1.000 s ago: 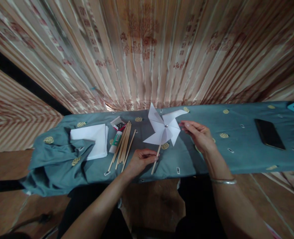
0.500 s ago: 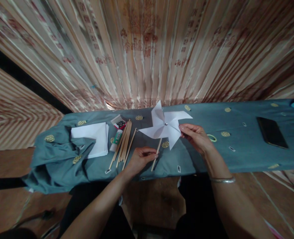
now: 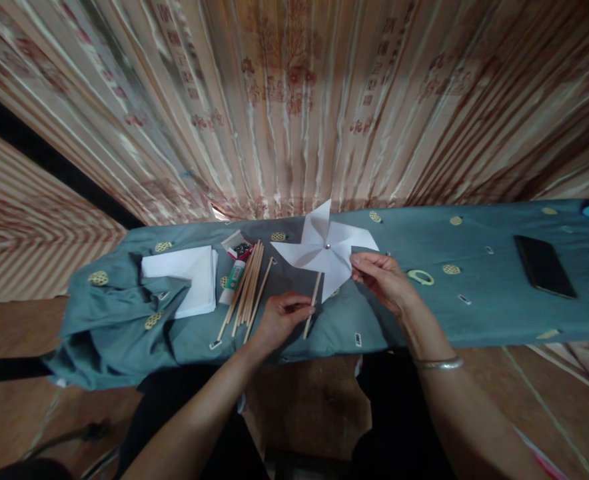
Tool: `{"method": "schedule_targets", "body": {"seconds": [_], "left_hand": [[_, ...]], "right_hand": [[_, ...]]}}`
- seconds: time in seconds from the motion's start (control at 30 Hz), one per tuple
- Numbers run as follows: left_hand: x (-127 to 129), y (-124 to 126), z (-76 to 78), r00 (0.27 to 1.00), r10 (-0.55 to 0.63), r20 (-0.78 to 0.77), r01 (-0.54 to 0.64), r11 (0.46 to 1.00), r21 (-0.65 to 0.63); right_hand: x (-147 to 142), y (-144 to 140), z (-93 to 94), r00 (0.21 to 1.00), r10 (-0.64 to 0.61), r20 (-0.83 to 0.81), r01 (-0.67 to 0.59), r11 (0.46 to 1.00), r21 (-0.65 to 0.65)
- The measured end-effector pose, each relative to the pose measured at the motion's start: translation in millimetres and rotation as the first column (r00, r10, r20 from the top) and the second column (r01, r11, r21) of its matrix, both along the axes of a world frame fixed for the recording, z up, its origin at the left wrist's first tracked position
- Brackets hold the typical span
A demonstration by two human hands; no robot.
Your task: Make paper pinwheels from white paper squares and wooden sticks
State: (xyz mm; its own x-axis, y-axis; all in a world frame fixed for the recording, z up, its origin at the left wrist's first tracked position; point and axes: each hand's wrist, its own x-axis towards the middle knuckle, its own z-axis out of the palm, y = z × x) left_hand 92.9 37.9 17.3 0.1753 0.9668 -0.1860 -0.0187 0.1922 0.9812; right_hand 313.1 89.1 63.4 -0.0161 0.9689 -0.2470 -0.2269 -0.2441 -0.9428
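A white paper pinwheel (image 3: 319, 250) with a shiny pin at its centre stands above the cloth on a thin wooden stick (image 3: 315, 293). My left hand (image 3: 282, 320) pinches the stick between thumb and fingers, below the paper blades. On the other side, my right hand (image 3: 382, 275) has its thumb and fingers closed on the edge of a right-hand blade. The upper part of the stick is hidden behind the paper.
Left of my hands lie several wooden sticks (image 3: 247, 293), a glue stick (image 3: 233, 277), an open box of pins (image 3: 238, 247) and folded white paper (image 3: 199, 273). To the right are a greenish-yellow ring-shaped item (image 3: 420, 277) and a black phone (image 3: 544, 267). A patterned curtain (image 3: 294, 113) hangs behind.
The pinwheel's blades have turned a little and shifted slightly left. My right hand has moved left with them, uncovering more of the ring-shaped item. My left hand has barely moved.
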Motion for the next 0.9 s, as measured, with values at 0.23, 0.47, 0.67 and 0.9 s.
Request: {"method": "schedule_targets", "body": {"seconds": [0.23, 0.47, 0.67, 0.9], "left_hand": [[0.7, 0.6, 2.5, 0.999, 0.034, 0.019, -0.034, 0.999, -0.006], [0.5, 0.3, 4.6, 0.999, 0.044, 0.022, -0.044, 0.999, -0.009], [-1.8, 0.7, 5.9, 0.998, 0.050, -0.037, -0.048, 0.998, 0.045], [-3.4, 5.0, 1.4, 0.995, 0.094, 0.028, -0.093, 0.995, -0.027]], "right_hand": [[-10.4, -3.0, -0.8, 0.997, 0.063, -0.042, -0.064, 0.998, -0.008], [-22.8, -7.9, -4.3, 0.996, 0.075, -0.057, -0.077, 0.996, -0.044], [-32.6, -12.8, -8.8, 0.988, 0.141, -0.057, -0.144, 0.989, -0.045], [-15.8, -15.0, -2.8, 0.984, 0.132, 0.121, -0.137, 0.990, 0.036]]}}
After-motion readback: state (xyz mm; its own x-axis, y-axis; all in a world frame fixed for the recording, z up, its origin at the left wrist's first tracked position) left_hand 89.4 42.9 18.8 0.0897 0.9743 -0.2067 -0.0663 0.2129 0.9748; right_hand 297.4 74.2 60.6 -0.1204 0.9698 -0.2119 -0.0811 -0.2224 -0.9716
